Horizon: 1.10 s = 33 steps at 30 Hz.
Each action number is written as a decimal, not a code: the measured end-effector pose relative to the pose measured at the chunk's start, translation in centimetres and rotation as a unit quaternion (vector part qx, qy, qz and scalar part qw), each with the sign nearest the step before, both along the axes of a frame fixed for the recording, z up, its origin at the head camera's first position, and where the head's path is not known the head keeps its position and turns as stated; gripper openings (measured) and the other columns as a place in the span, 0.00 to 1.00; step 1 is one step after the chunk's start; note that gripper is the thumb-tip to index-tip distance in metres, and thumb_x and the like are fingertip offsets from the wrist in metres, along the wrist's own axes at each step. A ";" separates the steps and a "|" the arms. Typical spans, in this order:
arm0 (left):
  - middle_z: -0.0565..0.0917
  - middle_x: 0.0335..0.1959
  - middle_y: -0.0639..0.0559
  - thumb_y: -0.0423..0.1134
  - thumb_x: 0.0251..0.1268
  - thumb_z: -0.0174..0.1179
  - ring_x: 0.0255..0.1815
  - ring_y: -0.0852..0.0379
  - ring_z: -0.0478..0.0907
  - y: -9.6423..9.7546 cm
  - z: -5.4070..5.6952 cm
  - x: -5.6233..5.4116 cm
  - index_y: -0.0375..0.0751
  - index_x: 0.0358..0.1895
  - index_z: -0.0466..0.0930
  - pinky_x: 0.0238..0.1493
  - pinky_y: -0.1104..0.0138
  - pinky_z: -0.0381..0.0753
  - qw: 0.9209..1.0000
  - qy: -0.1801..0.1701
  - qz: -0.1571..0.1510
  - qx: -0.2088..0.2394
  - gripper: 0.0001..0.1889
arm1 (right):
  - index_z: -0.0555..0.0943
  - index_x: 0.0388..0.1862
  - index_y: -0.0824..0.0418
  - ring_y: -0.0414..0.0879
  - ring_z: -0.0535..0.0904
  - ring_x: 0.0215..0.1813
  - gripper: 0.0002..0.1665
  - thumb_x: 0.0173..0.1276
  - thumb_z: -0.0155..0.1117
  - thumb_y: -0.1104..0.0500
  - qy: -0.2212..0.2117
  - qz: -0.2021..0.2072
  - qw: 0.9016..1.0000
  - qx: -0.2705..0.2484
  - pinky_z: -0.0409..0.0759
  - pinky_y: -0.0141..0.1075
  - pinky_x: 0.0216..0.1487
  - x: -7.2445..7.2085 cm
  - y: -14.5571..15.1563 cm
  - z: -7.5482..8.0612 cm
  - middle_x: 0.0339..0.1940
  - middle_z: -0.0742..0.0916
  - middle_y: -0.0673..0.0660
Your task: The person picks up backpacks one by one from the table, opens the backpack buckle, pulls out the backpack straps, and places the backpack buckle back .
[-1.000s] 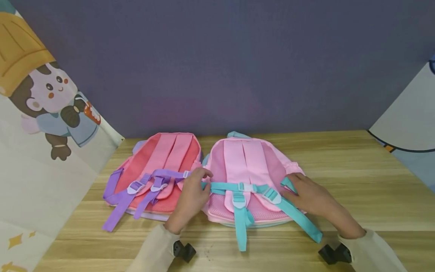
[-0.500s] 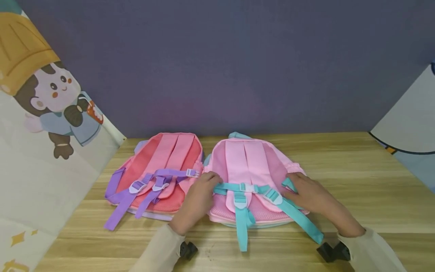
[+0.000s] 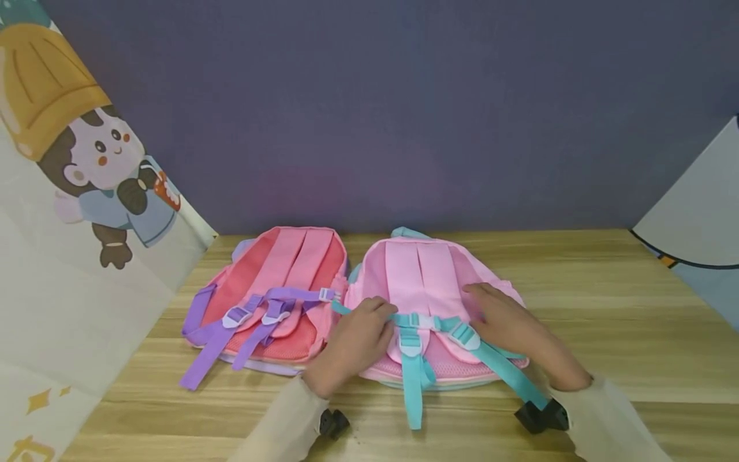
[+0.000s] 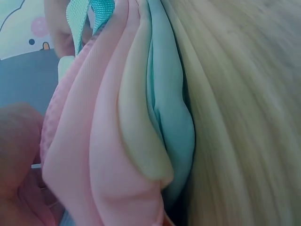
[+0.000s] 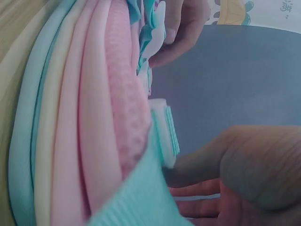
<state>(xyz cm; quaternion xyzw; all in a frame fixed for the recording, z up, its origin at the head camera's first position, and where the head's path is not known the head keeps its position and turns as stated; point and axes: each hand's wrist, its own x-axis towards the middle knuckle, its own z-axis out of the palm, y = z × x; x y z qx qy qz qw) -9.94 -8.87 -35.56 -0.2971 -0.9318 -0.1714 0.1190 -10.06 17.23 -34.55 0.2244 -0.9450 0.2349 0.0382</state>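
Observation:
A light pink backpack (image 3: 404, 269) lies back side up on the wooden table, its teal chest strap (image 3: 447, 323) fastened by a white buckle (image 3: 427, 322). My left hand (image 3: 352, 340) reaches over the left part of this strap, its bent fingers close to the buckle. The strap's left end emerges beyond the hand. On the right side, my right hand (image 3: 514, 327) hovers over the pack with fingers extended and slightly spread. In the right wrist view its thumb (image 5: 197, 167) lies at a white strap adjuster (image 5: 163, 134).
A coral-pink backpack (image 3: 300, 256) with purple straps (image 3: 213, 346) lies just left of the pink one. Two teal strap tails hang toward the front of the wooden table (image 3: 635, 308). A dark panel (image 3: 404, 115) stands behind, a cartoon-printed cloth (image 3: 133, 295) at the left.
My left hand has moved right along the teal strap toward the buckle. My right hand has left the teal loop at the pack's right edge and moved left toward the middle.

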 end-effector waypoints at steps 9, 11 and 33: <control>0.82 0.46 0.49 0.41 0.66 0.56 0.48 0.55 0.78 1.2 -0.5 -0.5 0.40 0.49 0.81 0.46 0.63 0.80 1.000 -0.005 -0.011 -0.004 0.13 | 0.72 0.57 0.74 0.60 0.76 0.56 0.23 0.62 0.59 0.68 0.003 0.027 0.999 -0.042 0.75 0.53 0.55 -0.3 -2.1 0.4 0.55 0.79 0.68; 0.82 0.46 0.49 0.40 0.66 0.57 0.48 0.54 0.78 1.5 -0.6 -0.7 0.40 0.49 0.81 0.48 0.64 0.80 1.000 -0.001 -0.015 0.005 0.12 | 0.72 0.57 0.72 0.59 0.77 0.56 0.24 0.62 0.62 0.66 -0.003 0.031 0.998 -0.048 0.76 0.53 0.54 -0.4 -2.5 0.4 0.56 0.79 0.67; 0.79 0.39 0.50 0.37 0.57 0.66 0.44 0.55 0.75 2.6 -0.4 -1.6 0.37 0.48 0.82 0.47 0.67 0.76 0.996 -0.079 -0.016 0.038 0.15 | 0.78 0.45 0.66 0.42 0.73 0.37 0.21 0.49 0.67 0.72 -0.024 0.055 0.996 -0.069 0.76 0.36 0.42 -1.5 -5.2 -1.8 0.34 0.78 0.51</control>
